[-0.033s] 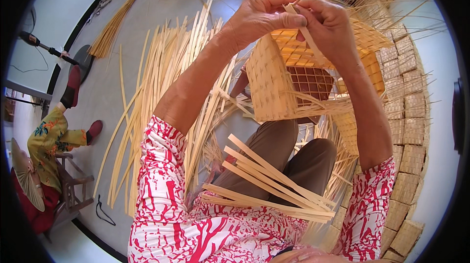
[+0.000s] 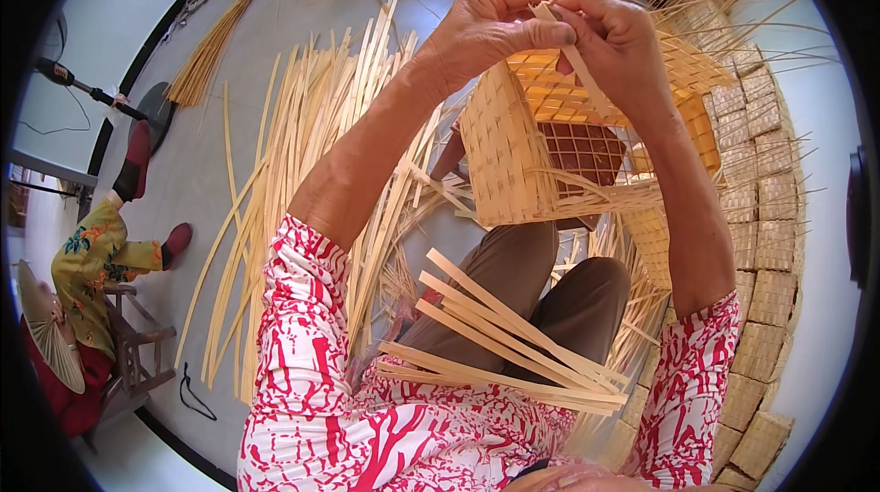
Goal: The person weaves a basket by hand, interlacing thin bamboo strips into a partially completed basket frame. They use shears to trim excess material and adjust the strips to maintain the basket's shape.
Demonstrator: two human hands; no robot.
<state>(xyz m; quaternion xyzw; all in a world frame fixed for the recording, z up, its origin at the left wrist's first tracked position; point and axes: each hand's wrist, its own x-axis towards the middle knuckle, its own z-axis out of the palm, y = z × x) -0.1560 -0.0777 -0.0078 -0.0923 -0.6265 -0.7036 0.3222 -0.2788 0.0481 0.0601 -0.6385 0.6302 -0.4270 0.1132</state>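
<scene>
Both hands meet over the far rim of a woven bamboo basket [image 2: 506, 148], pinching a flat pale bamboo strip [image 2: 587, 72]. My left hand [image 2: 490, 32] comes from the left with its thumb pressed along the strip. My right hand [image 2: 621, 45] grips it from the other side with curled fingers, which partly hide the strip. The basket has closely woven walls and an open lattice, and rests on a dark reddish stool [image 2: 582, 158] beyond my knees. Several loose cut strips [image 2: 513, 336] lie across my lap.
Many long bamboo strips [image 2: 302, 153] spread over the floor at left. A tied bundle of thin canes [image 2: 215, 52] lies farther back. Stacked woven baskets [image 2: 765, 245] line the right wall. Another person [image 2: 101, 254] sits at far left, holding a fan [image 2: 50, 336], near a stand base [image 2: 158, 112].
Hardly anything differs. Both hands have shifted very slightly, with the strip still pinched between them.
</scene>
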